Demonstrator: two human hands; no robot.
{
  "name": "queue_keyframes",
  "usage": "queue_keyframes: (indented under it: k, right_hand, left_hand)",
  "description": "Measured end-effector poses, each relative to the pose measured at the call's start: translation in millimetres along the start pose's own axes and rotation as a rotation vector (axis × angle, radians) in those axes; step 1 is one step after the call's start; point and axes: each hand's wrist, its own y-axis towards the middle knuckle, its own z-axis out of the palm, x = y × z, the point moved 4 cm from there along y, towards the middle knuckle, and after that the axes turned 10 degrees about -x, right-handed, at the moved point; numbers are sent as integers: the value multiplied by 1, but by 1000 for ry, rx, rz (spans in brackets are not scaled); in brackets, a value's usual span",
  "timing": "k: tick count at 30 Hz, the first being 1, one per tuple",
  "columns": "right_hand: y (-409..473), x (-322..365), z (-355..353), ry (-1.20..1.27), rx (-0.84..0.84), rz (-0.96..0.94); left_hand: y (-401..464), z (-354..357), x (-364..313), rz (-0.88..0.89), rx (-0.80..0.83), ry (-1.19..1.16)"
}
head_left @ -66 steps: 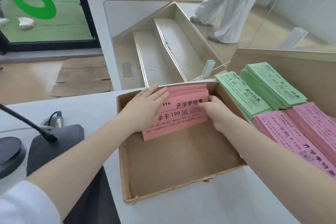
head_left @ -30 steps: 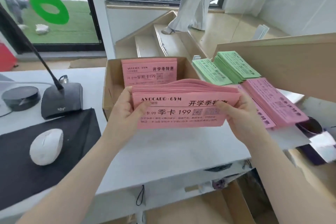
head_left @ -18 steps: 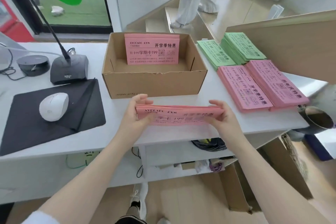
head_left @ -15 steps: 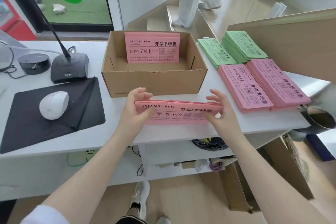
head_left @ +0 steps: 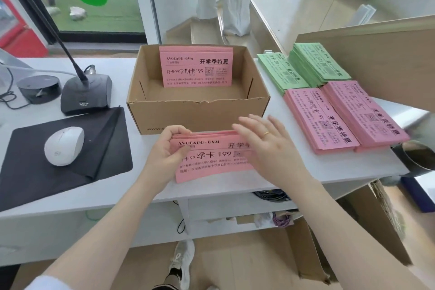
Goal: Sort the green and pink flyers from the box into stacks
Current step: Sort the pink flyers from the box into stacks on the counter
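The pink flyer bundle (head_left: 211, 160) lies on the tabletop (head_left: 294, 167) before the box (head_left: 197, 113), left hand (head_left: 164, 155) pinching its edge, right hand (head_left: 270, 146) flat and apparently hovering; thin, limp, slippery sheets, so grip both short ends.

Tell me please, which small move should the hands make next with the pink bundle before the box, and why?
Probably let go of the bundle of pink paper flyers. It already lies flat on the white table; the right hand is open above it and only the left hand pinches its edge. More pink flyers wait in the brown cardboard box.
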Motion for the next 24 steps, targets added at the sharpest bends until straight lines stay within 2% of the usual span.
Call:
queue_keyframes:
  k: [2,5,8,11,13,15,16,18,21,24]
  right_hand:
    - [3,15,13,-83,30,-86]
    - [6,21,23,-162,93,-74]
    - [4,5,17,-167,164,46]
    - [-10,-26,3,-120,234,318]
    - [-24,-46,-7,150,249,662]
    - [-41,-57,-4,678,166,1007]
    - [-48,-58,1,867,100,1102]
    - [-59,-51,14,1021,40,1169]
    - [-62,-29,30,1075,14,1177]
    - [-52,-26,22,1071,-116,1134]
  left_hand:
    - [-3,4,-5,45,29,0]
    - [-4,5,-5,74,47,-9]
    - [-1,-1,1,35,40,-31]
    - [2,-3,5,6,84,-11]
    - [3,-2,6,-14,105,6]
    - [3,0,9,-45,105,5]
    - [2,1,12,-69,98,-8]
    - [0,4,18,-98,84,-21]
    - [-3,10,20,-74,61,0]
    - [-2,9,14,-26,29,-35]
